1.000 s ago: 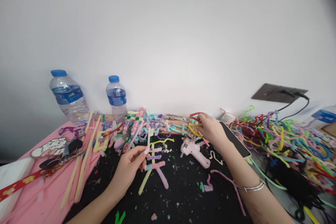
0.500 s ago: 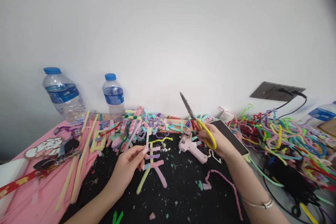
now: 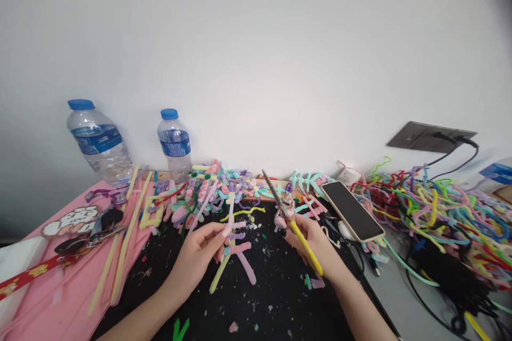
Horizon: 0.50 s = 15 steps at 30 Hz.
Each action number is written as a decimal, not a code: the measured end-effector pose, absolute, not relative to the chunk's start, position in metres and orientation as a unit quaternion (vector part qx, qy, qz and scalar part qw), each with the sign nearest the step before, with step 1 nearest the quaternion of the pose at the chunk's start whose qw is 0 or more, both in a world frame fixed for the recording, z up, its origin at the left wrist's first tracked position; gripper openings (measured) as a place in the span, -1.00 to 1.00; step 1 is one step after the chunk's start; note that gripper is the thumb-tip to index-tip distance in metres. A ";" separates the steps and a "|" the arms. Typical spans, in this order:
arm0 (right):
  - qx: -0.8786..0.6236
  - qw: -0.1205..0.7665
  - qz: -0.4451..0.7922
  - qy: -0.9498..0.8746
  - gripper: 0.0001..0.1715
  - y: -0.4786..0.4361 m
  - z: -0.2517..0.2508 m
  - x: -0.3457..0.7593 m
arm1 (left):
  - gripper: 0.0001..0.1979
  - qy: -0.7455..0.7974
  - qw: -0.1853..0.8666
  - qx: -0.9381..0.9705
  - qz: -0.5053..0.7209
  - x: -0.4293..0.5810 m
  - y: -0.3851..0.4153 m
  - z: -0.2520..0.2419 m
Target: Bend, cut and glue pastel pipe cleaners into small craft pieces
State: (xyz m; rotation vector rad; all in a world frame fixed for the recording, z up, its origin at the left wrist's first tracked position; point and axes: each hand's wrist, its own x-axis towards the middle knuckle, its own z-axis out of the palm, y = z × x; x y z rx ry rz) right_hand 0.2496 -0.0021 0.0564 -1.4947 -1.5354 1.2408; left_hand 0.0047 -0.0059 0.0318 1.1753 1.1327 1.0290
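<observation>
Between the thumb and fingers of my left hand [image 3: 204,248] is a pale pink pipe cleaner [image 3: 231,208], which stands upright. It is held at a pipe-cleaner figure [image 3: 245,268] with a yellow stem, short pink and purple crosspieces and two splayed ends, one yellow and one purple. My fingers cover part of that figure. My right hand [image 3: 316,245] is closed around scissors with yellow handles [image 3: 306,250], their blades pointing up and to the left, apart from the figure. Behind this hand, the pink glue gun is mostly hidden.
A black mat [image 3: 276,314] bears scattered fluff scraps. Colourful pipe-cleaner pieces [image 3: 204,186] lie along the back. A phone [image 3: 354,210] and tangled pipe cleaners [image 3: 436,208] are at right. Two water bottles [image 3: 174,144] stand at left, near pink sheets [image 3: 80,293] and keys.
My right hand has come down and left with the scissors, now in front of the glue gun, uncovering the phone. My left hand has hardly moved.
</observation>
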 end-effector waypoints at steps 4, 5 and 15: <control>-0.582 0.288 0.318 -0.691 -0.70 -0.013 0.051 0.240 | -0.73 0.482 0.555 0.515 0.441 0.004 -0.008 0.030; -0.585 0.272 0.273 -0.714 -0.73 -0.015 0.050 0.238 | -0.74 0.483 0.549 0.517 0.445 0.003 -0.008 0.029; -0.571 0.183 0.184 -0.779 -0.82 -0.019 0.049 0.232 | -0.75 0.489 0.513 0.523 0.473 -0.001 -0.005 0.026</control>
